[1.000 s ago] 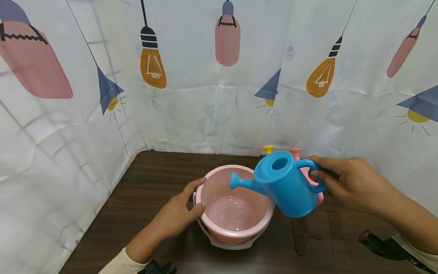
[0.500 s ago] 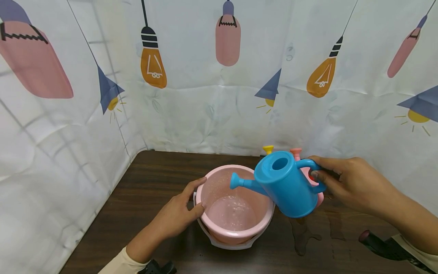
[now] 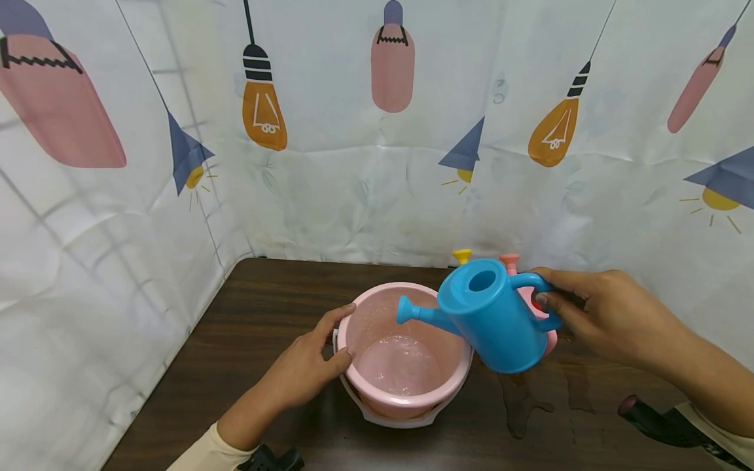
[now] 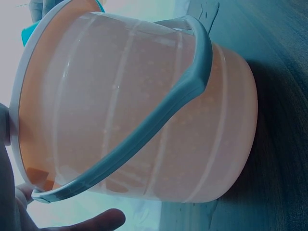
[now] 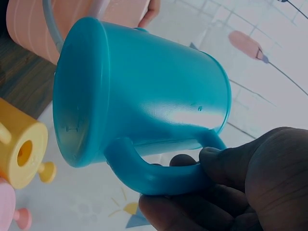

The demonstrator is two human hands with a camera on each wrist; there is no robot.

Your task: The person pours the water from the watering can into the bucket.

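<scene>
In the head view, a pink bucket (image 3: pixel 406 403) stands at the middle of the table. Shallow rippled water (image 3: pixel 397 363) covers its floor. My left hand (image 3: pixel 303 366) grips the bucket's left rim, thumb and index fingertip over the edge. Up close, the left wrist view shows the bucket's side (image 4: pixel 144 106) and its lowered handle (image 4: pixel 159 115); one finger (image 4: pixel 103 220) sticks out beyond the rim. My right hand (image 3: pixel 607 314) holds a blue watering can (image 3: pixel 501 327) by its handle, tilted, its spout over the bucket's opening. Fingers curl round that handle in the right wrist view.
Behind the blue can stand a yellow watering can (image 5: pixel 24 149) and a pink one (image 5: pixel 6 204), mostly hidden from the head view. Spilled water (image 3: pixel 521 409) lies on the dark wooden table (image 3: pixel 283 288). A patterned white cloth (image 3: pixel 353 190) hangs at the back and left.
Both hands, the bucket and the blue watering can stay almost still. Only the ripples and glints on the water in the bucket look different.
</scene>
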